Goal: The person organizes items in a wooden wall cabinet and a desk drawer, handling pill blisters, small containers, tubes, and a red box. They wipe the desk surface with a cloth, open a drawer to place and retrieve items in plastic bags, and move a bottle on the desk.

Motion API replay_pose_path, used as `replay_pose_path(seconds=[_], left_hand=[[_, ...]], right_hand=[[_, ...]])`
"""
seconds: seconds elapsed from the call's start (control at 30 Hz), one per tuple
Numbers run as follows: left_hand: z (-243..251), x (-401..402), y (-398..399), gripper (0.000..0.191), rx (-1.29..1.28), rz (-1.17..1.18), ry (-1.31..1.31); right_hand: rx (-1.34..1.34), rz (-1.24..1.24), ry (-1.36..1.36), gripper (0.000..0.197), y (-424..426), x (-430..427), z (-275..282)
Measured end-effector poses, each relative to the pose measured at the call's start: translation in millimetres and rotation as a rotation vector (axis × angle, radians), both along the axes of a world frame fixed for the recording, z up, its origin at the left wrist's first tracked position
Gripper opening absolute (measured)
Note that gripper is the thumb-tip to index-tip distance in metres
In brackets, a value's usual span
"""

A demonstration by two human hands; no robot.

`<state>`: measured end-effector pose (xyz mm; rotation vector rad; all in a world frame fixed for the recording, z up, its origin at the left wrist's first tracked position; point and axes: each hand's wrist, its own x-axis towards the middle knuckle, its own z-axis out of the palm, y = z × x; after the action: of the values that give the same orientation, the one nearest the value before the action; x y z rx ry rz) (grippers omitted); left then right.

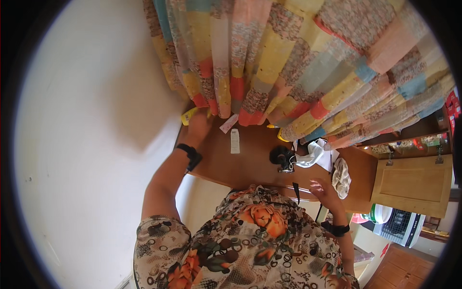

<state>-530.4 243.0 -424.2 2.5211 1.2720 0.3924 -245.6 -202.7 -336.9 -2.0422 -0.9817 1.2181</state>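
Observation:
At the far left corner of the brown wooden desk, my left hand is at a yellow container, partly under the curtain's edge; the hand blurs and its fingers are partly hidden, so a grip cannot be made out. My right hand is raised near the desk's front edge with nothing in it, fingers loosely bent. A white tube and a pinkish paper slip lie mid-desk. Farther right are a black coiled item and a white face mask.
A patchwork curtain hangs over the desk's back edge. The white wall borders the left side. A beige cloth lies at the right, before an open wooden cabinet door. A yellow object peeks from under the curtain.

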Motion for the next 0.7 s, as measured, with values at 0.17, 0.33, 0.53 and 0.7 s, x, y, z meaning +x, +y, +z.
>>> replay_pose_path(seconds=[0.17, 0.33, 0.53, 0.7], left_hand=[[-44.5, 26.9, -57.9, 0.044, 0.004, 0.053, 0.051], [-57.5, 41.8, -54.8, 0.038, -0.082, 0.116, 0.167], [-60.6, 0.9, -43.6, 0.027, -0.458, 0.24, -0.215], [-45.0, -41.2, -54.3, 0.018, -0.478, 0.311, -0.658]], right_hand=[[-0.016, 0.086, 0.014, 0.043, 7.5, -0.2, -1.8], [0.015, 0.08, -0.003, 0.043, 7.8, 6.9, -9.3], [0.004, 0.03, 0.002, 0.041, -9.0, -0.8, -13.7], [-0.025, 0.043, -0.028, 0.042, -16.7, -1.5, -16.6]])
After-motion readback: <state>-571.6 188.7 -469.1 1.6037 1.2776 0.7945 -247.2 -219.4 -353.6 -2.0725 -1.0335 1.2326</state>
